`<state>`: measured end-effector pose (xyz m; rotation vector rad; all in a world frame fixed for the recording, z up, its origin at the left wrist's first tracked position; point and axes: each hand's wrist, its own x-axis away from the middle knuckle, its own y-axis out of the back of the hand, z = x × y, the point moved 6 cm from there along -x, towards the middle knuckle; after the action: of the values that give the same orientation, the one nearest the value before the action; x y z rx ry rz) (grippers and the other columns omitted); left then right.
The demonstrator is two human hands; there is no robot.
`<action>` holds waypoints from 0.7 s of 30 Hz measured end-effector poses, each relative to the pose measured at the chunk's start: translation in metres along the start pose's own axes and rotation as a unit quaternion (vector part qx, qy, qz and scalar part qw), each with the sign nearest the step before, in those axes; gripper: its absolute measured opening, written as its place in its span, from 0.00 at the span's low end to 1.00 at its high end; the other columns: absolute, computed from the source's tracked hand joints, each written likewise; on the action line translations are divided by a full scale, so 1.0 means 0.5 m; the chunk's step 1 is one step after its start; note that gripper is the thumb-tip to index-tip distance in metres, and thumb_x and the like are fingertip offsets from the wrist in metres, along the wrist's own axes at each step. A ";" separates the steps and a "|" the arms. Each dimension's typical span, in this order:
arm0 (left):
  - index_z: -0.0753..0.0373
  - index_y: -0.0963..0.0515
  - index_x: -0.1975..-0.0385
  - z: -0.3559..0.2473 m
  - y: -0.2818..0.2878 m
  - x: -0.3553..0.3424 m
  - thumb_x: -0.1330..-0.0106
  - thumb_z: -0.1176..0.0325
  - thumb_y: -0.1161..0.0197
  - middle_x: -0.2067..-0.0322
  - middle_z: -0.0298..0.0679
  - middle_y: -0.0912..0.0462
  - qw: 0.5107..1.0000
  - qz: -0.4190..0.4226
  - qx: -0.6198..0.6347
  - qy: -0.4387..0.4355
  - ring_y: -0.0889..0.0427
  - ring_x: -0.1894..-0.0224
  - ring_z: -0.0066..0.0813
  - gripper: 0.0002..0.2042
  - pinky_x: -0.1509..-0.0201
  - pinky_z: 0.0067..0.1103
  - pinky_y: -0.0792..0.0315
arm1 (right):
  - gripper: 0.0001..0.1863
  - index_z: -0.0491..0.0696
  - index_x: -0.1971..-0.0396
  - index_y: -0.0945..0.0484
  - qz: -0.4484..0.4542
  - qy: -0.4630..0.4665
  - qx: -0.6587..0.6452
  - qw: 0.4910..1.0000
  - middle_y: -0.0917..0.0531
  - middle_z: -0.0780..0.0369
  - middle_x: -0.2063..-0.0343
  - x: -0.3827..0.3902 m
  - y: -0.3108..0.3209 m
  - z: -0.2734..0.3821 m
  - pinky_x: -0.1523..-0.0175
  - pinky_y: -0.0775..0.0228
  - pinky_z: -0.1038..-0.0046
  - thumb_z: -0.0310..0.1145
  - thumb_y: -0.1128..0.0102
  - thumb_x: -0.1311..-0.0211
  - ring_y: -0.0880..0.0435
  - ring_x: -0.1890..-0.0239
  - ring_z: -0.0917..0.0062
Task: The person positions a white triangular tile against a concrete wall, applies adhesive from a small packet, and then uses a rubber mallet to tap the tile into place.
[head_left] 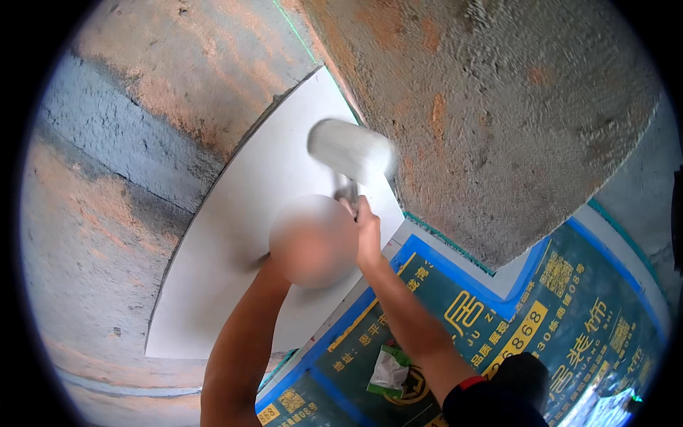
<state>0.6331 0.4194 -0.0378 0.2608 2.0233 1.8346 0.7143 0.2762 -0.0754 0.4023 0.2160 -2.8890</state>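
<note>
A white rubber mallet (347, 148), blurred by motion, is over the upper right part of a large white tile (206, 285) lying against the rough wall corner. My right hand (366, 228) is closed round the mallet's short metal handle, just below the head. My left hand (306, 245) reaches up the middle of the tile beside my right hand; a round blur hides its fingers, so I cannot tell what it holds or touches.
Rough mortar surfaces (469, 92) border the tile at right and left (121, 128). A green line runs along the top corner. Printed green protective sheeting (605, 285) edged with blue tape covers the lower right, with a green and white packet (388, 371) on it.
</note>
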 end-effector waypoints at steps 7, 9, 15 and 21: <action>0.61 0.21 0.61 -0.004 0.011 -0.007 0.36 0.70 0.37 0.62 0.39 0.19 1.000 -0.004 -0.008 0.000 0.21 0.59 0.36 0.07 0.52 0.32 0.27 | 0.10 0.39 0.66 0.27 -0.031 0.037 -0.018 0.999 0.18 0.59 0.78 0.016 -0.008 -0.004 0.70 0.27 0.70 0.31 0.48 0.26 0.19 0.76 0.77; 0.61 0.21 0.61 -0.010 0.016 -0.008 0.36 0.70 0.37 0.63 0.39 0.20 1.000 0.001 -0.017 -0.003 0.21 0.59 0.36 0.06 0.53 0.32 0.27 | 0.10 0.40 0.65 0.27 -0.072 -0.006 -0.113 0.991 0.18 0.58 0.77 0.040 -0.010 -0.027 0.68 0.27 0.69 0.32 0.49 0.26 0.19 0.74 0.75; 0.61 0.21 0.63 -0.028 0.031 -0.014 0.36 0.70 0.37 0.64 0.39 0.20 0.999 0.004 -0.044 -0.012 0.21 0.60 0.36 0.05 0.54 0.32 0.27 | 0.13 0.47 0.67 0.27 -0.159 -0.016 -0.166 0.973 0.27 0.69 0.82 0.147 -0.020 -0.088 0.75 0.35 0.79 0.38 0.51 0.23 0.29 0.81 0.84; 0.61 0.21 0.64 -0.056 0.055 -0.029 0.37 0.70 0.37 0.65 0.39 0.20 0.997 -0.001 -0.079 -0.019 0.21 0.61 0.37 0.05 0.54 0.32 0.27 | 0.14 0.45 0.67 0.30 -0.236 -0.377 -0.480 0.757 0.29 0.69 0.84 0.287 -0.082 -0.165 0.76 0.35 0.74 0.40 0.49 0.23 0.31 0.83 0.84</action>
<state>0.6317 0.3916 -0.0068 0.2459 1.8397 1.9602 0.5910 0.3025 -0.1898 -1.0938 1.6887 -2.5587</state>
